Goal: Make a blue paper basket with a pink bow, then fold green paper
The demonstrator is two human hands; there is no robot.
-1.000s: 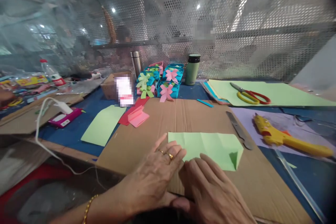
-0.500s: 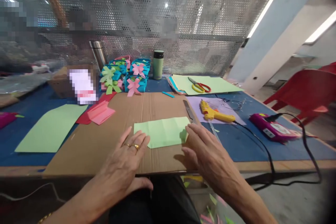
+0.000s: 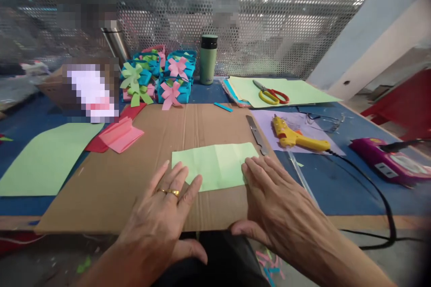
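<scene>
A light green paper strip (image 3: 217, 168) with faint crosswise creases lies flat on a sheet of brown cardboard (image 3: 155, 206). My left hand (image 3: 164, 199), wearing rings, is open with its fingertips on the strip's left end. Across from it, my right hand (image 3: 272, 193) rests open with its fingers over the strip's right end. Both thumbs point inward near the table edge. Just beyond the right fingers lies a metal blade (image 3: 255, 132). Folded pink paper (image 3: 121, 134) sits on the cardboard's left side, over a red sheet (image 3: 96, 141).
A yellow glue gun (image 3: 296, 136) lies on purple paper at right, its cord running to a magenta power strip (image 3: 390, 159). Scissors (image 3: 271, 94) rest on stacked paper. Paper-flower baskets (image 3: 158, 76), a green tumbler (image 3: 208, 60) and a steel flask (image 3: 116, 45) stand at the back.
The view has tilted down and come closer. My right hand has flattened onto the strip's right end, and its thumb has swung out. My left hand stays on the left end.
</scene>
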